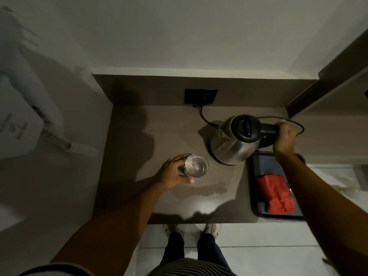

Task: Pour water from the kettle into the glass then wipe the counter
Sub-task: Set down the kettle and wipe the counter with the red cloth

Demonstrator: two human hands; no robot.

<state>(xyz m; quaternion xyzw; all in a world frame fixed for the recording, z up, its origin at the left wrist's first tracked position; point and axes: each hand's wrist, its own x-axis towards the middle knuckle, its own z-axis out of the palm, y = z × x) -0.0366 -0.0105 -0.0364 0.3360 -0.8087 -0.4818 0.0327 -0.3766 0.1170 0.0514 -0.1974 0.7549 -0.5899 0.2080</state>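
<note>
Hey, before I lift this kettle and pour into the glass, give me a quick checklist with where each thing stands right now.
1. Right hand wrapped on the kettle handle: ok.
2. Left hand steadying the glass: ok.
3. Glass upright on the counter, mouth unobstructed: ok.
4. Kettle lid shut: ok, looks closed.
5. Counter dry: not ok, a puddle lies just in front of the glass.
6. Red cloth ready on the tray: ok.
</note>
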